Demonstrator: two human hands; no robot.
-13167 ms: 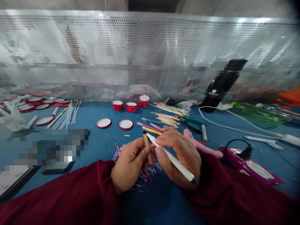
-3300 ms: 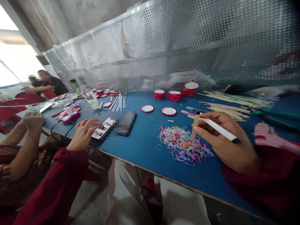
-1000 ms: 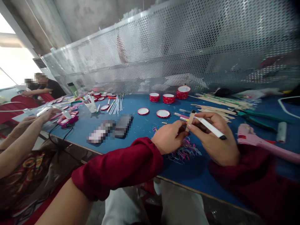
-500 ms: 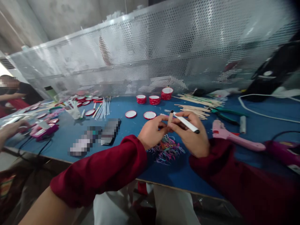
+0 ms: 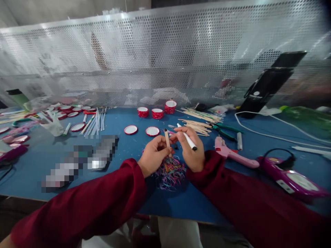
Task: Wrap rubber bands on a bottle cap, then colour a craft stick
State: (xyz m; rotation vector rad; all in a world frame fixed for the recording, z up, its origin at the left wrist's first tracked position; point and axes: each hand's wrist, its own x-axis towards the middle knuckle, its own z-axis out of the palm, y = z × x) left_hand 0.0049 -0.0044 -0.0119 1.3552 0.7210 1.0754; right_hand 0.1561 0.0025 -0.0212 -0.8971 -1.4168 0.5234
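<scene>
Widened gap between wooden stick and tip of white marker since half a second ago. Gripping stick nearly upright in left hand, with black end up, over pile of coloured loops; holding marker in right hand, with tip just beside stick. Noted pink glue gun farther right.

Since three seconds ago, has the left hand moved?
Yes, rightward: the left hand, then left of the darker phone, is now right of it, holding the wooden stick.
</scene>
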